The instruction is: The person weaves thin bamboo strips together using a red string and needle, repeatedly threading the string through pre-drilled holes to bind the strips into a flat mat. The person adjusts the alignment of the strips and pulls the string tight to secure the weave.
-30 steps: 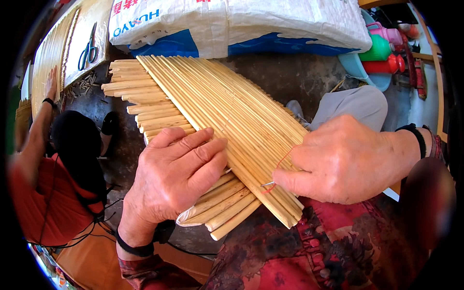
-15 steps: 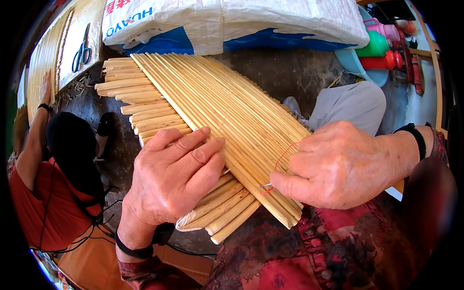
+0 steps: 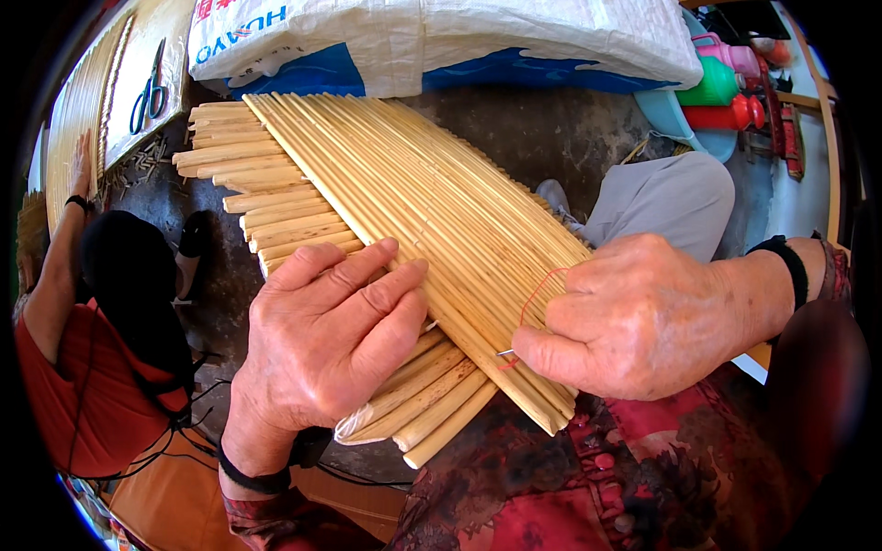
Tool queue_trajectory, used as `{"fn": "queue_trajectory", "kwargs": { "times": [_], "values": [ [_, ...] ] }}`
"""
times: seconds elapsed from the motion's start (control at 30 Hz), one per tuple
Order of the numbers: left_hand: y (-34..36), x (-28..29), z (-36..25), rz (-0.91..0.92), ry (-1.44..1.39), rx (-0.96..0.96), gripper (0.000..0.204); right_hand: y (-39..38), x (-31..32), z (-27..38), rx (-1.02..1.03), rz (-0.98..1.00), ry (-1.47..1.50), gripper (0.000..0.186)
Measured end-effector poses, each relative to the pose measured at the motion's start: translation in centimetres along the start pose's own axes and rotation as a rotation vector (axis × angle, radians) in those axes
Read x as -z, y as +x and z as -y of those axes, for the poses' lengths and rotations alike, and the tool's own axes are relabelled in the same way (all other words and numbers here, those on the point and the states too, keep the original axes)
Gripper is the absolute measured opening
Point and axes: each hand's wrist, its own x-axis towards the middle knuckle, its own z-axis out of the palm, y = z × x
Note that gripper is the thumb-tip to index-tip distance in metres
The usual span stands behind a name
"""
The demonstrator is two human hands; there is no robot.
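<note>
A mat of pale yellow plant stalks [image 3: 441,207] lies slanting before me. Thicker stalks [image 3: 432,399] run crosswise under it, poking out at the left and near edges; white string [image 3: 349,424] loops round some near ends. My left hand [image 3: 335,335] grips the mat's left edge, fingers bent over the top stalks, thumb hidden. At the near right part, my right hand [image 3: 629,317] is closed in a pinch on a thin metal needle [image 3: 505,353], whose tip shows against the stalks. Red thread [image 3: 525,308] arcs from beside those fingers over the mat.
A white and blue woven sack [image 3: 441,46] spans the far side. At the left, a co-worker's hand [image 3: 80,165] rests on another stalk mat, with dark scissors [image 3: 150,96] beside it. A light-blue basin [image 3: 675,119] with coloured containers stands far right. Cables [image 3: 165,450] trail lower left.
The view has shifted very slightly. Both my hands keep their grips, and the needle stays at almost the same spot on the mat.
</note>
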Motion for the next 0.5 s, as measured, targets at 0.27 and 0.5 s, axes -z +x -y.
{"fn": "queue_trajectory", "kwargs": {
  "times": [0.27,0.5],
  "values": [
    [0.1,-0.2,0.0,-0.018,0.004,-0.008,0.018,0.1,-0.7,-0.1,-0.004,0.001,0.027,0.025],
    [0.7,-0.2,0.5,-0.033,0.005,-0.042,0.019,0.7,-0.8,0.1,-0.040,0.051,-0.030,0.015]
  ]
}}
